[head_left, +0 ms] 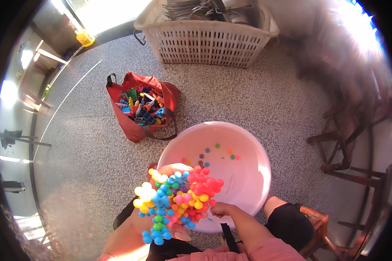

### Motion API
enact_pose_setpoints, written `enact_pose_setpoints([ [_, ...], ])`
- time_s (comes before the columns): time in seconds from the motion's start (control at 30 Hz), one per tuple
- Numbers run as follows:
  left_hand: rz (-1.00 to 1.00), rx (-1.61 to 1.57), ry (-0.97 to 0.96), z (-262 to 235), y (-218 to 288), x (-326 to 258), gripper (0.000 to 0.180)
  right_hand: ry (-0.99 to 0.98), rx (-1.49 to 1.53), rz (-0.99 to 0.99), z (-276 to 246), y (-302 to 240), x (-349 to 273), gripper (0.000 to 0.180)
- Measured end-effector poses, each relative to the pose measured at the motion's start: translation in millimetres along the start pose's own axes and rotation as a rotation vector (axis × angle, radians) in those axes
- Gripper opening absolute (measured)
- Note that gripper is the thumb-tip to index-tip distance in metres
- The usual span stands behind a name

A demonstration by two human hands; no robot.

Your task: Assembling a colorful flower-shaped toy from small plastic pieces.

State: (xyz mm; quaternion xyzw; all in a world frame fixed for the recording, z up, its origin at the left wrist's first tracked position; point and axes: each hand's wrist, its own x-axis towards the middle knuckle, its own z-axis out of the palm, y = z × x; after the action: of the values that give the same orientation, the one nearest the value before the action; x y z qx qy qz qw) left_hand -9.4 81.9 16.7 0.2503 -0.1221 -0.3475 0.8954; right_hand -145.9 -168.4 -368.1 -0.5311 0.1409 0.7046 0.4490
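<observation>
A large cluster of joined plastic ball pieces (170, 200), in blue, yellow, red, pink, green and orange, is held above the near left rim of a pink basin (248, 174). My left hand (175, 168) grips it from beneath and behind, with fingers showing at its far side and the thumb at its near side. The cluster hides most of that palm. My right hand (221, 209) is closed at the cluster's right edge, its fingertips by the red balls. What those fingertips pinch is too small to make out. Several small flower-shaped pieces (217, 145) show in the basin.
A red fabric bag (127, 124) full of mixed toy pieces stands on the speckled floor beyond the basin's left. Farther off is a white slatted basket (204, 48) holding metal items. A wooden stool (335, 139) stands at right. A yellow container (85, 38) is at far left.
</observation>
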Motion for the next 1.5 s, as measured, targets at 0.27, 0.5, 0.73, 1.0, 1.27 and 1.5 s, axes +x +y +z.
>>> enact_pose_setpoints([
  [0.27,-0.073,-0.058,-0.083,26,-12,39,0.076,-0.225,0.684,-0.682,-1,-148,-175,0.01],
  [0.5,-0.058,0.178,-0.011,33,-16,36,0.061,0.127,0.753,-1.004,29,-194,-313,0.012],
  [0.73,-0.084,0.295,0.111,30,-30,40,0.068,0.297,0.848,-1.119,60,-199,-358,0.013],
  [1.0,-0.133,0.209,0.147,32,-38,52,0.071,0.575,0.494,-1.34,61,-175,-384,0.015],
  [1.27,-0.046,0.346,0.065,33,-46,60,0.072,1.307,-0.465,-1.546,83,-161,-394,0.023],
  [1.5,0.037,0.633,0.131,28,-57,54,0.075,1.114,-0.611,-1.669,79,-167,-389,0.045],
])
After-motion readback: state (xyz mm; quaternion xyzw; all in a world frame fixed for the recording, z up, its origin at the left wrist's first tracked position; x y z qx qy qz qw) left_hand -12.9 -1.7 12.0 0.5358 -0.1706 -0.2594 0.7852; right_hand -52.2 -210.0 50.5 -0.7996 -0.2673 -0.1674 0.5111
